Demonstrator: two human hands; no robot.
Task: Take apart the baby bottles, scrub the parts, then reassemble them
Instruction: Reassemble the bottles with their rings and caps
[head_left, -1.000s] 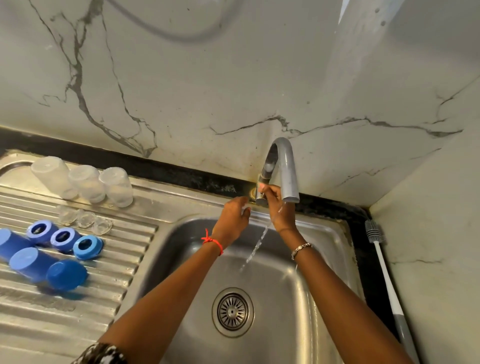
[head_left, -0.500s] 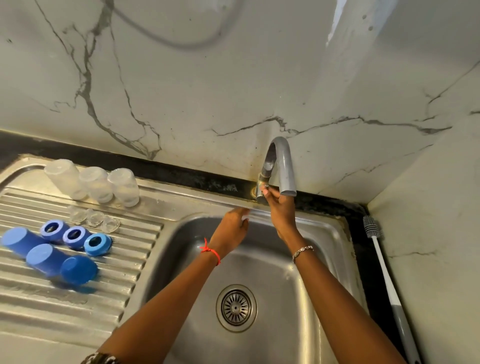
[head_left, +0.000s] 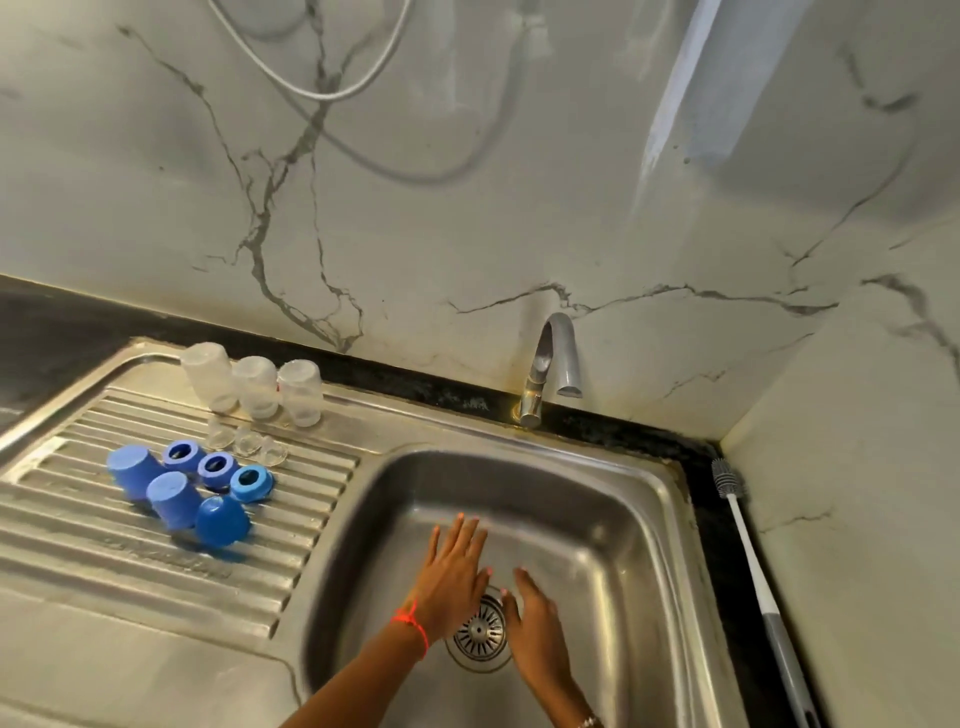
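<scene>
Three clear bottle bodies (head_left: 254, 387) stand upside down at the back of the ribbed drainboard (head_left: 78, 530). In front of them lie three clear teats (head_left: 247, 442), three blue collar rings (head_left: 215, 467) and three blue caps (head_left: 174, 499). My left hand (head_left: 452, 566) is held flat with straight fingers over the sink basin (head_left: 597, 519), and it holds nothing. My right hand (head_left: 535, 623) is beside it above the drain (head_left: 475, 636), fingers straight and empty. Both hands are slightly blurred. No water runs from the tap (head_left: 553, 358).
A bottle brush (head_left: 753, 566) with a white and grey handle lies along the black counter strip right of the sink, against the marble side wall. A white hose (head_left: 332, 91) hangs on the back wall above.
Both hands left the tap and dropped down into the basin, now flat and empty. The water stream seen a second ago has stopped. The camera view tilted back and widened.
</scene>
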